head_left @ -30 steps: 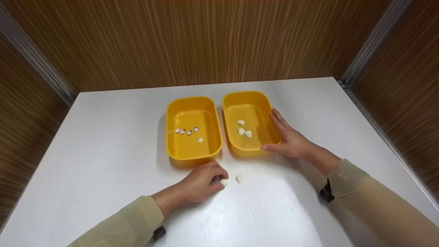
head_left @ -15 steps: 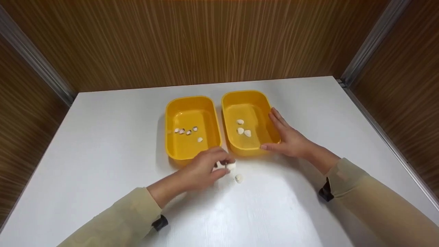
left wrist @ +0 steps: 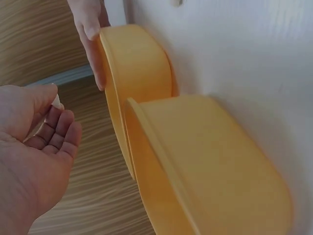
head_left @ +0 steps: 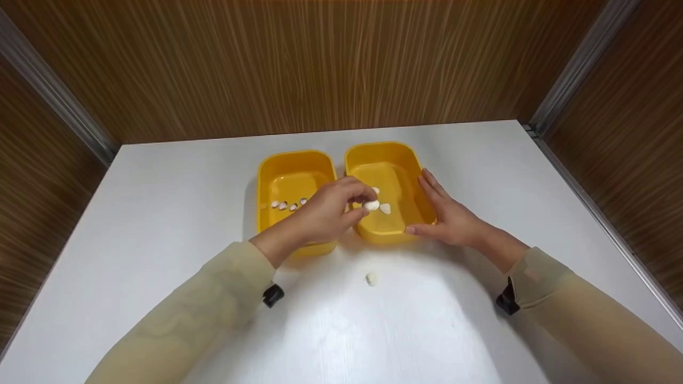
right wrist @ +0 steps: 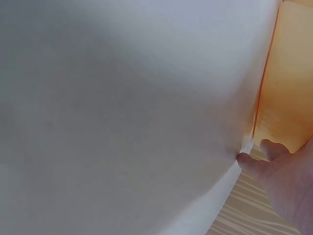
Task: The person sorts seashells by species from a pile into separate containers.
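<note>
Between the thumb and fingers of my left hand (head_left: 332, 211) is a small white seashell (head_left: 372, 205), pinched over the left part of the right yellow tub (head_left: 387, 233). The left wrist view shows the same shell (left wrist: 57, 102) at the fingertips, above the tub rims. White shells (head_left: 385, 208) lie on that tub's floor, partly behind the hand. My right hand (head_left: 452, 220) rests against the tub's near right corner, thumb at the front rim and straight fingers along the side. One more pale shell (head_left: 371, 279) lies on the white table in front of the tubs.
The left yellow tub (head_left: 296, 184) stands beside the right one, with several small whitish shells (head_left: 283, 205) inside; my left forearm crosses its near part. Wood-grain panels (head_left: 331, 64) rise behind the table (head_left: 176, 213) and at both sides.
My left hand has lifted the white seashell from the table and carried it forward and slightly right, over the right tub. The right hand has stayed in place.
</note>
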`<state>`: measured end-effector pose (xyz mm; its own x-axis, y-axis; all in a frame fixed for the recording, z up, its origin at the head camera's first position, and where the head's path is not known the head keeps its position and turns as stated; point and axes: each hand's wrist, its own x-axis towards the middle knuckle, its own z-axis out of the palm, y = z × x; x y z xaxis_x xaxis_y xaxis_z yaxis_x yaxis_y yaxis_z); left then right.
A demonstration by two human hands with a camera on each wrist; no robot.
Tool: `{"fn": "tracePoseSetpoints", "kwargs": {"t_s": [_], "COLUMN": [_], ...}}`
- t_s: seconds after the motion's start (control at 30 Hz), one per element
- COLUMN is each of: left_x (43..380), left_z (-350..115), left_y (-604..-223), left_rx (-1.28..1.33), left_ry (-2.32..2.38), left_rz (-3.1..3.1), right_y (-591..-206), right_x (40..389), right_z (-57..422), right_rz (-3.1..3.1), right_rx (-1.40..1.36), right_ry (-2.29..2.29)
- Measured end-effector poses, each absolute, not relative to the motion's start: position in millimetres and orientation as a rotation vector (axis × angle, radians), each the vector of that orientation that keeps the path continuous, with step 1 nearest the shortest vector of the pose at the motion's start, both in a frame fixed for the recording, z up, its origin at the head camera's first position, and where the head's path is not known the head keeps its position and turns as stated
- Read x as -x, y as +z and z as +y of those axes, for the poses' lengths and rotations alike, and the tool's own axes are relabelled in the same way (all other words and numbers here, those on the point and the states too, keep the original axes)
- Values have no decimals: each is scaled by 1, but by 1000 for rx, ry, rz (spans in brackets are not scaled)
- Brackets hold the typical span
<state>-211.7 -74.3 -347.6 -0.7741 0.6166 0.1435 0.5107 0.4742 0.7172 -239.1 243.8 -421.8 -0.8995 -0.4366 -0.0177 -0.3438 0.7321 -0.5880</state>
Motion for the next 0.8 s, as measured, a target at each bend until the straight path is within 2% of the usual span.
{"fn": "tracePoseSetpoints", "kwargs": {"t_s": [0.43, 0.8], "left_x": [242, 251], "left_z": [-51, -44], "left_y": [-364, -378], "left_rx": [-821, -948], "left_ry": [1030, 972], "left_rz": [2576, 2595], "right_y": [-423, -422], "right_x": [239, 239], "right_z": [244, 243], "right_rz": [2781, 2785], "right_rx": [605, 642], "right_ry": [-892, -887]}}
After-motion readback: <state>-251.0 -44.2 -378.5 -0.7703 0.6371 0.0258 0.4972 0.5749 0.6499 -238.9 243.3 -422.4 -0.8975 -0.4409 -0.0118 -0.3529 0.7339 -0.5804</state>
